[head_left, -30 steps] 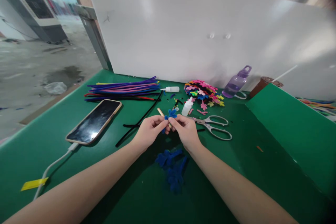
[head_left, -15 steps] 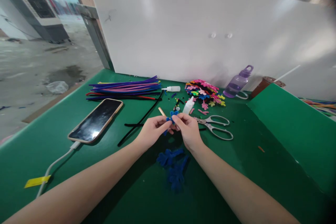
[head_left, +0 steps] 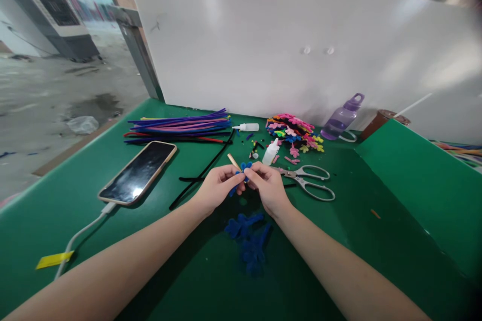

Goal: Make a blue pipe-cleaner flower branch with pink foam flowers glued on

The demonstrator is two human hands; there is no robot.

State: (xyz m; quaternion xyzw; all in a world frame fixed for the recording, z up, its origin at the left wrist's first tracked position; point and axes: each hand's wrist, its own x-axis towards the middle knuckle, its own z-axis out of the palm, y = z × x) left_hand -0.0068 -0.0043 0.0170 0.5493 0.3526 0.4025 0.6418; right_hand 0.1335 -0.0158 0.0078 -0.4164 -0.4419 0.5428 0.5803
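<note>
Green covers the table (head_left: 376, 235), and toward its left lies a phone (head_left: 137, 173), with a bundle of fuzzy stems (head_left: 181, 128) behind it and loose black stems (head_left: 201, 175) crossing just beside the fingers. Next comes the left hand (head_left: 215, 191), its thumb and forefinger pinching the blue piece (head_left: 246, 166); its other fingers are curled and partly hidden. A tan stick (head_left: 232, 159) pokes up at a slant between the hands, against the blue piece, though whether the fuzz wraps it I cannot tell. On the table below lie two blue flowers (head_left: 253, 253), whose petals look like a good pattern for matching loop size. The right hand (head_left: 271, 188) presses its thumb onto the blue piece, remaining fingertips tucked from view. Shaping seems to be the step in hand: a firm left pinch at the base, short right-hand bends and even pressure should give tidy petals, while hard squeezing could flatten the pile. Farther right, a white bottle (head_left: 270, 153), scissors (head_left: 314, 191) and a heap of coloured flowers (head_left: 292, 133) sit out of the fingers' way.
</note>
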